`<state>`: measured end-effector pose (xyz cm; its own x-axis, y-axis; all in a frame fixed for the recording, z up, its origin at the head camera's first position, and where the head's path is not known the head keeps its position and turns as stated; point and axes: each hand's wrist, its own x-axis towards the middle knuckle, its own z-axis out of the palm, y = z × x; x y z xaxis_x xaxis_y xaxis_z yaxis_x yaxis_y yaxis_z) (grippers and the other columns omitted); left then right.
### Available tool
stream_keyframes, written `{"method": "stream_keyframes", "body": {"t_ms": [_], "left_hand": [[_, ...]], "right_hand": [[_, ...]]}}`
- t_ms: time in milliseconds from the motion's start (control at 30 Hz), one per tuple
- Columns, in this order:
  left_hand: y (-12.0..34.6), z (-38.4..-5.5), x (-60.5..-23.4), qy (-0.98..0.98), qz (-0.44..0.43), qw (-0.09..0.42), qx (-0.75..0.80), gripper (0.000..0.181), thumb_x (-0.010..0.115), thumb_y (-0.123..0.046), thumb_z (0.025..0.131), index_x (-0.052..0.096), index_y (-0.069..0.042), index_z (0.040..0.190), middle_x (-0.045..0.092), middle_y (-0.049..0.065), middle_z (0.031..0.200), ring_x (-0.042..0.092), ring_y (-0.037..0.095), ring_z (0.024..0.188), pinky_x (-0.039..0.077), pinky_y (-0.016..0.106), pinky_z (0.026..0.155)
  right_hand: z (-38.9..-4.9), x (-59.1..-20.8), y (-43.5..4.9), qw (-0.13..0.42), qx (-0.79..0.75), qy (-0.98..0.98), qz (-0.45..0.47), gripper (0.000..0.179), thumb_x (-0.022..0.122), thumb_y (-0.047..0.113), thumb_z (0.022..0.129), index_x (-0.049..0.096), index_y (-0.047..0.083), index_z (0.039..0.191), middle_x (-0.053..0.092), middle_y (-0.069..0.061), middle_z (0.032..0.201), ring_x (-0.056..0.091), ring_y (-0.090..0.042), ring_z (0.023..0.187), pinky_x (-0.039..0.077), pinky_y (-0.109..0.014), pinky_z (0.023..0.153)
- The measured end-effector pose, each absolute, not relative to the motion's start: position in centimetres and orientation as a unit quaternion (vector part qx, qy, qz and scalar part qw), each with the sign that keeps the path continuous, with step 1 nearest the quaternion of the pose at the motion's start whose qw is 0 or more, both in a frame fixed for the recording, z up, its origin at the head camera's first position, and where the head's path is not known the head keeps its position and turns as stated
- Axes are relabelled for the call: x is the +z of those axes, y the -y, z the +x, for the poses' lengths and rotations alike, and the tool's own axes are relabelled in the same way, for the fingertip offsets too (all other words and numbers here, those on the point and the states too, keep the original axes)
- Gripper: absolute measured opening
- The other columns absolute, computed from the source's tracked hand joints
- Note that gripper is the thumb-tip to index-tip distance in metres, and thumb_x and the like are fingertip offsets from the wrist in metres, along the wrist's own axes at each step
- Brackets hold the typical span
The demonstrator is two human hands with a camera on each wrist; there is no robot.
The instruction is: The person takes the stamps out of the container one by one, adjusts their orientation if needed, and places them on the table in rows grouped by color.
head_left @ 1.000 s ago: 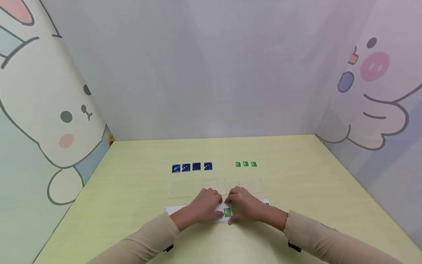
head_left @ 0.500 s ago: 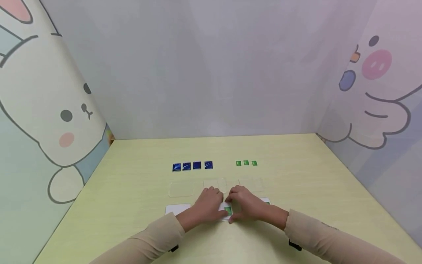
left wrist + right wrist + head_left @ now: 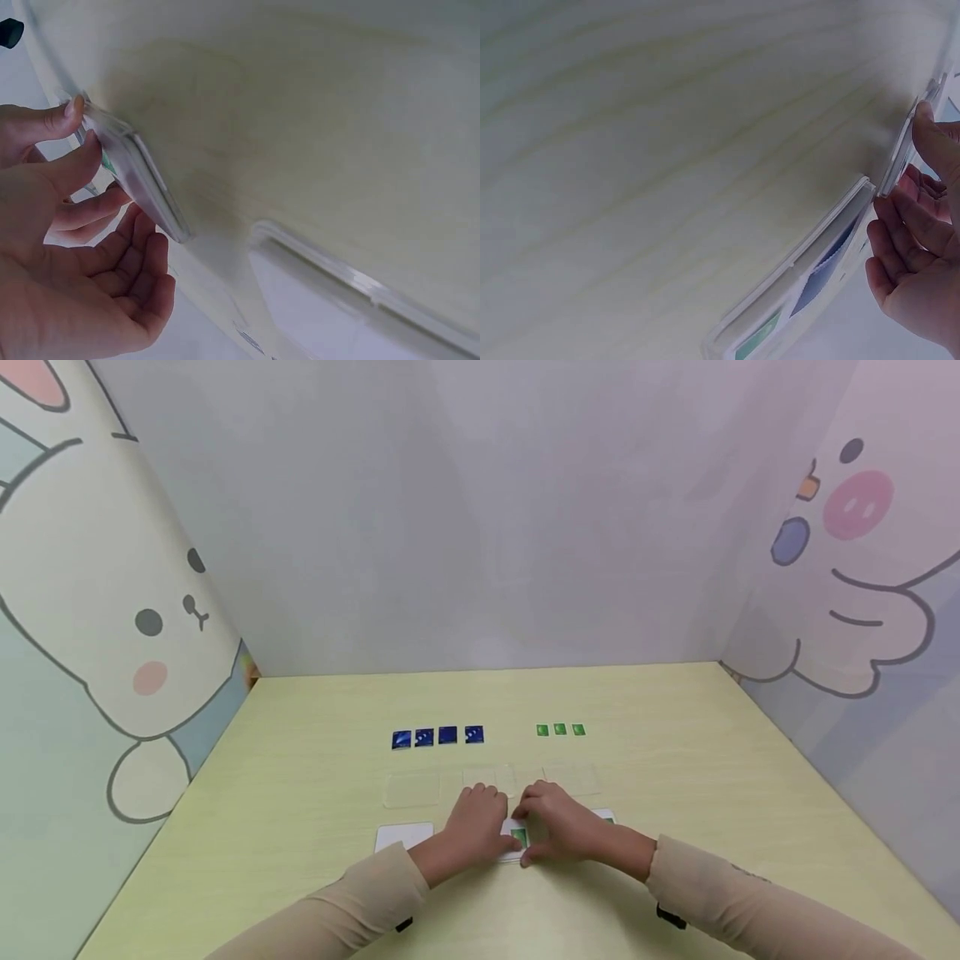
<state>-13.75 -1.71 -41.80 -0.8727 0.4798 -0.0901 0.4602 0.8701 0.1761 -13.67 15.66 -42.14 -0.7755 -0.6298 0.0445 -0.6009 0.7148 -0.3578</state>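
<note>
A shallow white case [image 3: 507, 828] with a clear rim lies between both hands at the table's front, a small green card [image 3: 519, 836] on its face. My left hand [image 3: 476, 825] has its thumb on the left part of that card and its curled fingers by the far edge. My right hand [image 3: 561, 828] grips the case's right end, thumb at the near edge and fingertips at the far one. In the left wrist view both thumbs [image 3: 75, 161] meet the case's side. The left hand covers much of the case.
A similar white case [image 3: 405, 835] lies to the left. Another [image 3: 780, 300], holding green and blue cards, lies to the right. Clear lids [image 3: 412, 789] sit beyond the hands. Farther back are several blue cards [image 3: 447, 735] and three green cards [image 3: 560, 729].
My left hand has shifted slightly right, its thumb coming over the green card's left edge and its wrist uncovering more of the left case. The right hand has stayed in place.
</note>
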Motion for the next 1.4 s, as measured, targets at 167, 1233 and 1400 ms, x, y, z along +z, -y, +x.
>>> {"method": "stream_keyframes", "body": {"t_ms": [167,1233,1400], "left_hand": [[1.6,-13.8,-41.7,-0.966,0.237,0.066,0.084,0.042,0.080,-0.045,0.077,0.067,-0.009,0.096,0.058,-0.001,0.080,0.042,0.014,0.079,0.037,0.027,0.076],[2.6,-15.5,-40.5,-0.949,0.263,0.104,0.138,0.021,0.083,-0.021,0.076,0.064,-0.013,0.073,0.054,-0.007,0.066,0.044,0.010,0.068,0.032,0.026,0.073],[2.9,-15.7,-40.3,-0.945,0.259,0.118,0.162,0.022,0.079,-0.016,0.080,0.061,-0.014,0.067,0.053,-0.007,0.062,0.046,0.008,0.063,0.037,0.025,0.073]], "right_hand": [[-13.7,-42.0,-15.7,0.041,-0.182,-0.925,-0.332,0.054,0.087,0.042,0.068,0.073,0.008,0.107,0.068,0.001,0.099,0.053,-0.011,0.095,0.048,-0.028,0.088],[-13.8,-42.6,-15.8,0.034,-0.182,-0.921,-0.343,0.053,0.089,0.042,0.066,0.073,0.009,0.104,0.066,0.001,0.097,0.051,-0.009,0.093,0.046,-0.025,0.085],[-13.8,-42.5,-15.7,0.037,-0.182,-0.923,-0.336,0.053,0.089,0.042,0.066,0.073,0.009,0.105,0.066,0.002,0.098,0.051,-0.009,0.093,0.047,-0.025,0.085]]}}
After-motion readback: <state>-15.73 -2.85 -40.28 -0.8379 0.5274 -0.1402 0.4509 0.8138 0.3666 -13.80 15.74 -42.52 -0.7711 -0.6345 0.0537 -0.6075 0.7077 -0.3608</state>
